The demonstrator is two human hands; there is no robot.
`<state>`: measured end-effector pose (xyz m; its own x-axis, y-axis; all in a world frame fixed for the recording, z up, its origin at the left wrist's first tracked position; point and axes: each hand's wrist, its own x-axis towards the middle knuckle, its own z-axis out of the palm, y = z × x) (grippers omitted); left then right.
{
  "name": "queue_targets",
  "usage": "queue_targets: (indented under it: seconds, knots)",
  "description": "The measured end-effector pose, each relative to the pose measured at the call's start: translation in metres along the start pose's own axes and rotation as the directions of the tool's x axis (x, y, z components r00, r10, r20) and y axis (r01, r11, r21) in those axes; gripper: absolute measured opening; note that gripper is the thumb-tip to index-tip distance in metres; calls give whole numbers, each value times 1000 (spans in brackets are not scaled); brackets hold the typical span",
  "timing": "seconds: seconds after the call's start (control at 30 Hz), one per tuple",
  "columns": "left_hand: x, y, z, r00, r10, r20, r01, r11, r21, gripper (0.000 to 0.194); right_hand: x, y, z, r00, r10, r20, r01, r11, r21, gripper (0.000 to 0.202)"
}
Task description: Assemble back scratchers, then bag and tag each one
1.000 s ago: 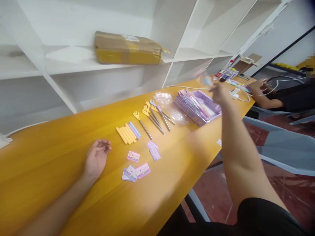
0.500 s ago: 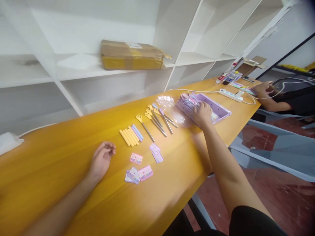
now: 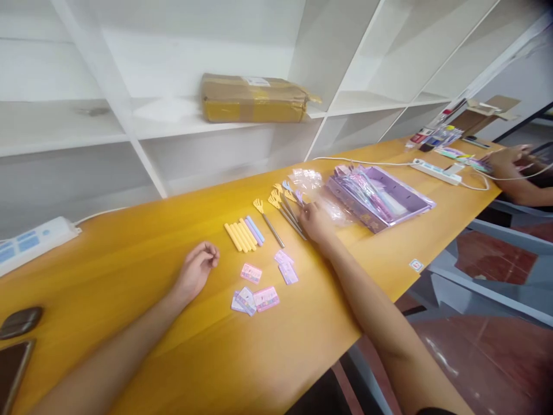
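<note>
Back scratchers (image 3: 273,230) reached by the right hand (image 3: 318,223), left of the purple box (image 3: 404,189)

The right hand, seen in the purple box half a second ago, has been brought back to the left of it and lowered over the metal handles of the grouped scratchers. Its fingers are bent downward at the lavender-headed one; whether a handle is gripped cannot be told. The left hand (image 3: 199,271) has been kept on the table (image 3: 207,369), farther left of the box, with its fingers loosely curled to a narrow shape; whether they meet the thumb cannot be told.

The wrapped packets (image 3: 369,196) are left lying inside the box, and clear wrappers (image 3: 306,180) are spread just to its left. Yellow, lavender and blue tubes (image 3: 242,235) are lined up beyond the scratchers, with printed cards (image 3: 266,299) laid nearer the wearer. The view has been shifted: a white power strip (image 3: 37,243) is now shown well left of the box, and a black case (image 3: 21,323) has been brought into sight.
</note>
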<state>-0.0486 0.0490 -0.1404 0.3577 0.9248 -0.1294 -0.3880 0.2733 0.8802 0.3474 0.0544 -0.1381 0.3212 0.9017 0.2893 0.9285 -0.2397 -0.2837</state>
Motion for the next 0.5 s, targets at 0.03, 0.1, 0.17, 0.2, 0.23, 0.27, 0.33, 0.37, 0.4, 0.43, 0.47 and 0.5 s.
queue_targets:
  seconds: [0.03, 0.1, 0.17, 0.2, 0.23, 0.27, 0.33, 0.37, 0.4, 0.43, 0.47, 0.5]
  knots:
    - [-1, 0, 1, 1000, 2, 8, -3, 1000, 23, 6, -3, -1, 9, 1000, 11, -9, -11, 1000, -1, 27]
    - [-2, -1, 2, 1000, 10, 25, -12, 997, 73, 5, -5, 0, 20, 999, 28, -24, -28, 1000, -1, 28]
    - [-3, -2, 2, 999, 15, 39, -19, 993, 116, 4, -4, 2, 23, 998, 45, -36, -45, 999, 1, 32]
    - [-3, -3, 2, 999, 16, 45, -22, 991, 133, 4, -2, 4, 23, 998, 51, -36, -51, 999, 3, 34]
    - [-3, -4, 2, 999, 18, 49, -25, 989, 145, 4, 0, 5, 22, 998, 54, -32, -53, 999, 6, 35]
    - [-3, -5, 1, 998, 19, 54, -27, 988, 154, 4, 1, 7, 21, 998, 54, -26, -53, 999, 11, 35]
    - [-3, -6, 1, 998, 23, 63, -33, 985, 167, 5, 4, 8, 18, 999, 51, -19, -50, 998, 26, 38]
    - [-2, -7, 1, 998, 26, 65, -36, 985, 170, 5, 5, 7, 15, 998, 52, -24, -51, 998, 34, 40]
    - [-2, -7, 0, 997, 27, 67, -38, 984, 173, 5, 4, 5, 12, 998, 54, -37, -53, 998, 43, 43]
    - [-2, -8, 0, 997, 27, 70, -39, 983, 177, 5, 3, 2, 8, 997, 53, -52, -50, 997, 52, 45]
    - [-1, -8, 0, 997, 24, 77, -38, 983, 182, 5, 0, -4, 3, 997, 44, -63, -40, 997, 63, 46]
    - [-1, -9, -1, 996, 21, 82, -36, 982, 185, 5, -4, -11, -2, 998, 24, -63, -19, 997, 76, 45]
